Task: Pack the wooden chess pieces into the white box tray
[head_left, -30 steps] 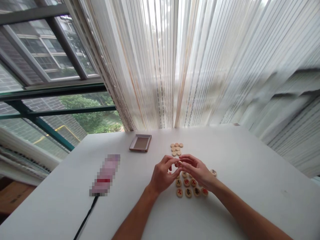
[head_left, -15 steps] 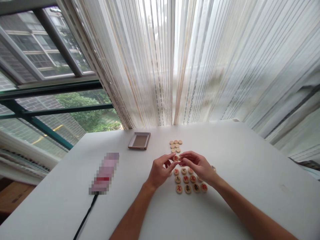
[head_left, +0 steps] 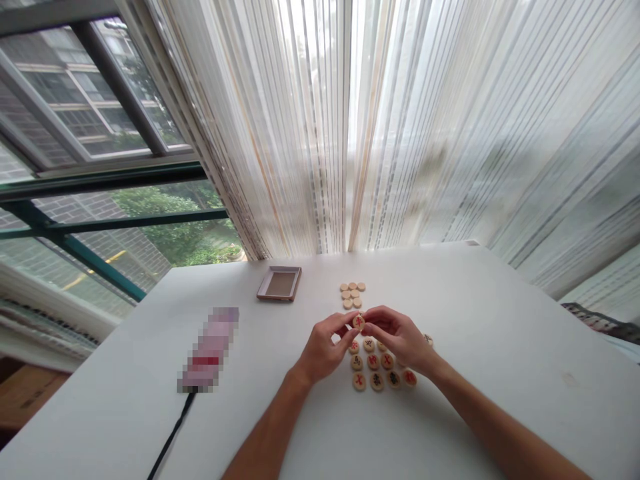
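Note:
Just above the table, a round wooden xiangqi piece with a red character faces me between my hands. My left hand pinches it from the left with thumb and fingers. From the right, the thumb and fingers of my right hand close on the same spot; whether a second piece sits behind the first I cannot tell. Below my hands lie rows of face-up xiangqi pieces with red or black characters, some hidden by my right hand. Beyond my fingertips, several plain-faced pieces lie grouped on the table.
On the white table, a shallow open box stands at the back left. A pixelated pinkish object with a black cable lies on the left. String curtains hang along the back edge, by a window.
Both hands have drawn together. The red-character piece has shifted slightly right and turned more toward me, and the dark-marked piece by my right fingertips is now mostly hidden.

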`<state>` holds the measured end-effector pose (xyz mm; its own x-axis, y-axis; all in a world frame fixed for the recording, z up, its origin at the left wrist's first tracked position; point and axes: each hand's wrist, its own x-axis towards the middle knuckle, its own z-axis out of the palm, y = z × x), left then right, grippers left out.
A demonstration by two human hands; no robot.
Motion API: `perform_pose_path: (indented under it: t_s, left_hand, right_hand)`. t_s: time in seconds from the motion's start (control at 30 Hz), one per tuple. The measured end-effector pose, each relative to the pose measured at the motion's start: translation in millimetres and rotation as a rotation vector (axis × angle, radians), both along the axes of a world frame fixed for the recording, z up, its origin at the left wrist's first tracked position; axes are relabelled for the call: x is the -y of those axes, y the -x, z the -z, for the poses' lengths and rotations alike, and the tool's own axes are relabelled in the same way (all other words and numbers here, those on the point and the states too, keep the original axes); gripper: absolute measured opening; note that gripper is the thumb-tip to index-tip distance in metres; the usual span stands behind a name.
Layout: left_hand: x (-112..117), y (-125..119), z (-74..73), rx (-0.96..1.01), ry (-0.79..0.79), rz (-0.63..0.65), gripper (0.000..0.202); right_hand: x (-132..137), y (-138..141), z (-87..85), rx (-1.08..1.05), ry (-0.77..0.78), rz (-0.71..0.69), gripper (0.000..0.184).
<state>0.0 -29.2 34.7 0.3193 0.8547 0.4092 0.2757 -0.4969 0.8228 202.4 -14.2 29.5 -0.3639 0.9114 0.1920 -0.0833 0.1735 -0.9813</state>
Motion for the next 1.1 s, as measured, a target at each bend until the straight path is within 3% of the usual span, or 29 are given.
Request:
perform_pose_path:
  t_s: [0.67, 1.1]
  left_hand:
    - [-0.5, -1.4, -1.1, 0.074, 0.109, -0.028, 0.029]
    - [-0.7, -0.1, 3.8, 0.136, 0.191, -0.035, 0.032]
  right_hand:
    - [2.0, -1.3, -3.1, 0.089, -0.063, 0.035, 0.026]
    - [4.2, -0.9, 0.1, 0.179, -0.241, 0.109, 0.023]
